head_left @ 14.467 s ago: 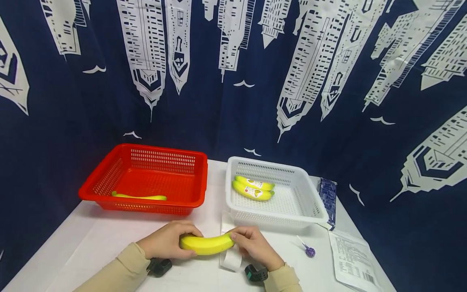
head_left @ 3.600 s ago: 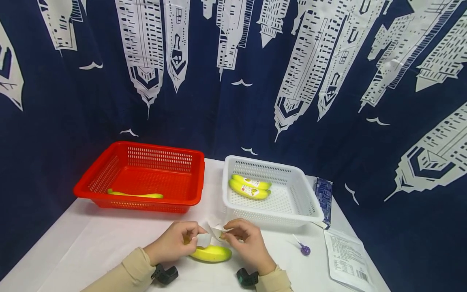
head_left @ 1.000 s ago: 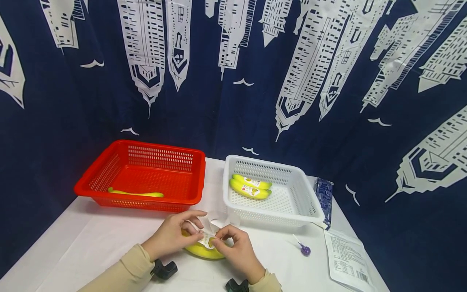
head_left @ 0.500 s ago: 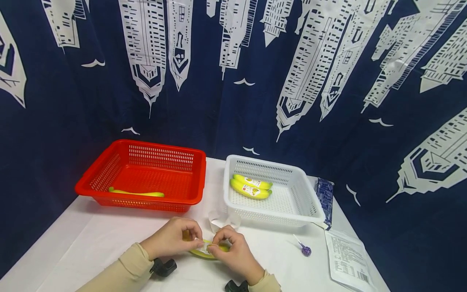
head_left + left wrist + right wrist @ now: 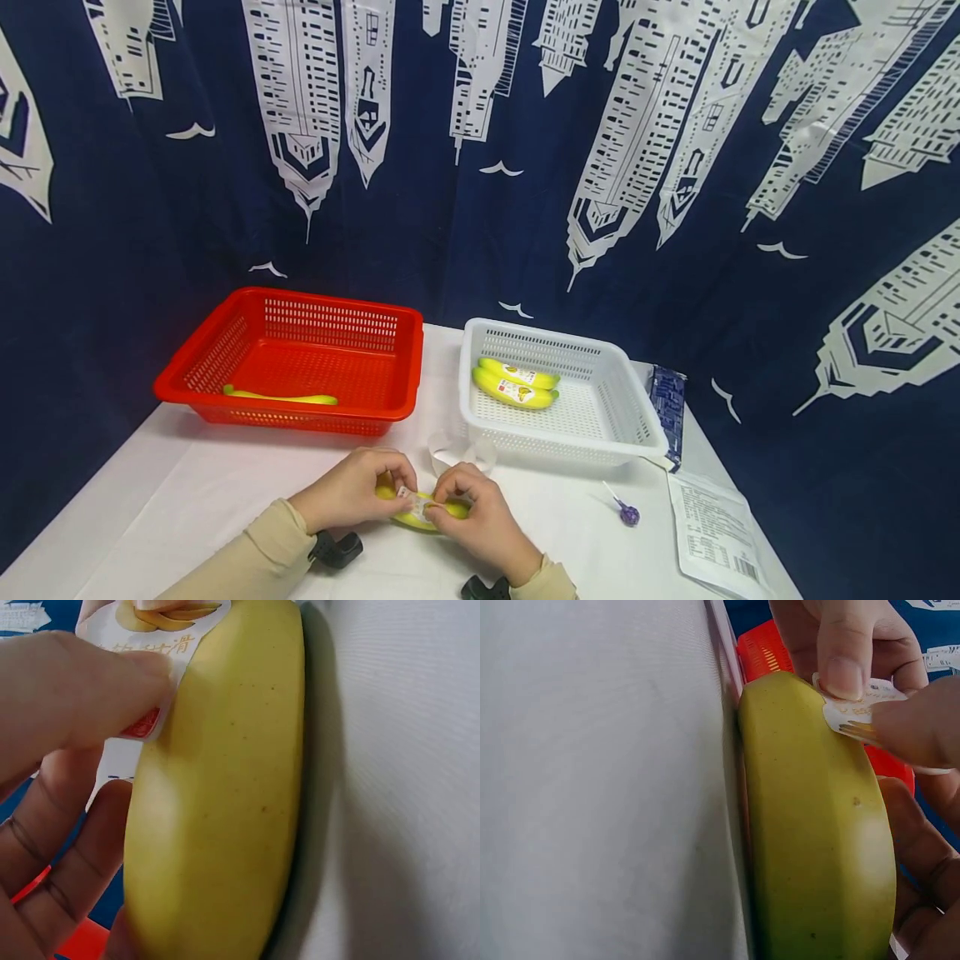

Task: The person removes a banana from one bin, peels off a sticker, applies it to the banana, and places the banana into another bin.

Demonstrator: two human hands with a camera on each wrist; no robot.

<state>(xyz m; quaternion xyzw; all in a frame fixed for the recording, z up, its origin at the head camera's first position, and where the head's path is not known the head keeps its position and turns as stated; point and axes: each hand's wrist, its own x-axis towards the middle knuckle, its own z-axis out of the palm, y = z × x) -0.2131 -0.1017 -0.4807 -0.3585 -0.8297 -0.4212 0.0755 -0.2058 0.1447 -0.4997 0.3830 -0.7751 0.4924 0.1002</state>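
A yellow banana (image 5: 411,522) lies on the white table between both hands. A white label (image 5: 420,505) with printed bananas lies against its upper side. My left hand (image 5: 356,492) pinches the label's left end, and my right hand (image 5: 480,517) pinches its right end. Up close in the left wrist view, the left thumb covers part of the label (image 5: 184,643), beside the banana (image 5: 217,780). In the right wrist view, both thumbs are on the label (image 5: 847,712) at the edge of the banana (image 5: 810,817). Its underside is hidden.
A red basket (image 5: 408,367) at back left holds one banana. Two labelled bananas lie in the white basket (image 5: 626,400). A curled white paper strip (image 5: 463,457) sits behind the hands. To the right are a lollipop (image 5: 628,516), a white pouch (image 5: 720,533) and a blue packet (image 5: 666,417).
Earlier both hands held the banana, then they worked at the white strip. A second ago the label was held higher; now it has come down against the banana, and the strip lies apart behind.
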